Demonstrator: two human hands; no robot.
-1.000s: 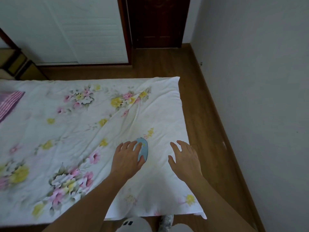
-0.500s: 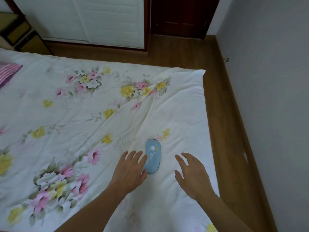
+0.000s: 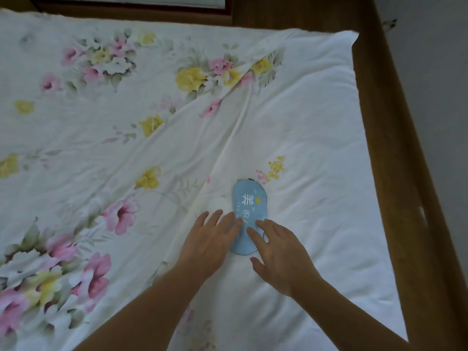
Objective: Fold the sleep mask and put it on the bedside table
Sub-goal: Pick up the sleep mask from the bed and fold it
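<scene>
Resting spread left hand (image 3: 211, 239) and right hand (image 3: 279, 252) on soft, light sleep mask (image 3: 249, 211); pinch its edges, gripping nothing yet.

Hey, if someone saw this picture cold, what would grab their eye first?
Probably the small light blue sleep mask lying flat on the white floral bedspread, near the bed's right edge. Both open hands frame its near end: the left hand at its left side, the right hand with fingertips on it. Big pink and yellow flower prints fill the left.
</scene>
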